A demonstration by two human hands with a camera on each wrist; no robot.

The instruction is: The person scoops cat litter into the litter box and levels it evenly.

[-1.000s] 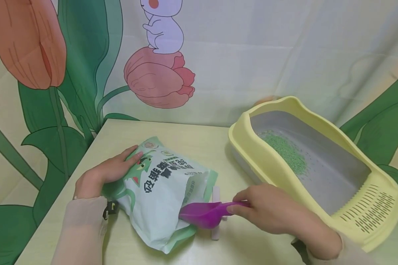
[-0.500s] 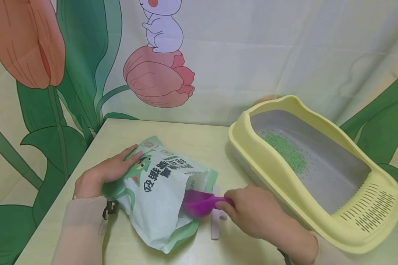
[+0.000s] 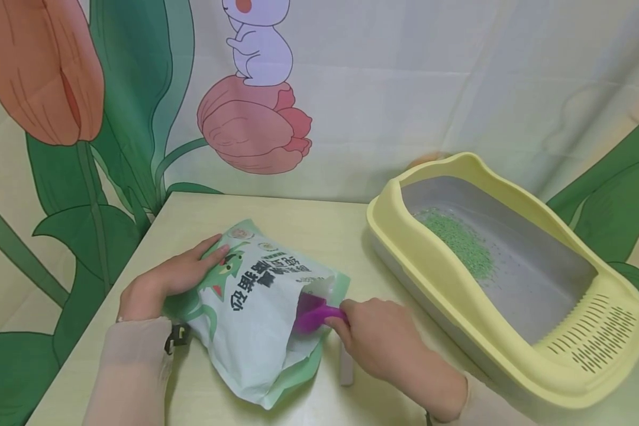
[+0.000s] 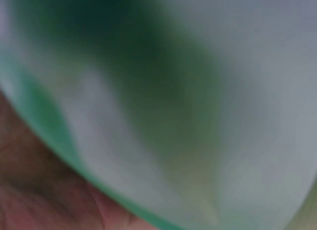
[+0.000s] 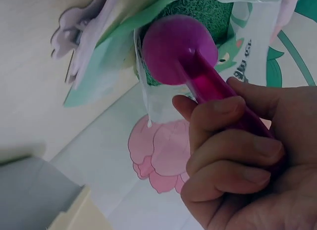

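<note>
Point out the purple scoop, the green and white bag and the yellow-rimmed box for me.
Purple scoop (image 5: 178, 51): right wrist view, on its rounded bowl.
Green and white bag (image 3: 261, 334): head view, on its white front.
Yellow-rimmed box (image 3: 438, 260): head view, on its yellow rim.

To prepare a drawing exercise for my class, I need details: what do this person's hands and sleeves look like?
The left hand and right hand are bare, without gloves. The left sleeve and right sleeve are pale beige. A small black device with a yellowish mark sits by the left cuff; only a dark sliver shows by the right.
</note>
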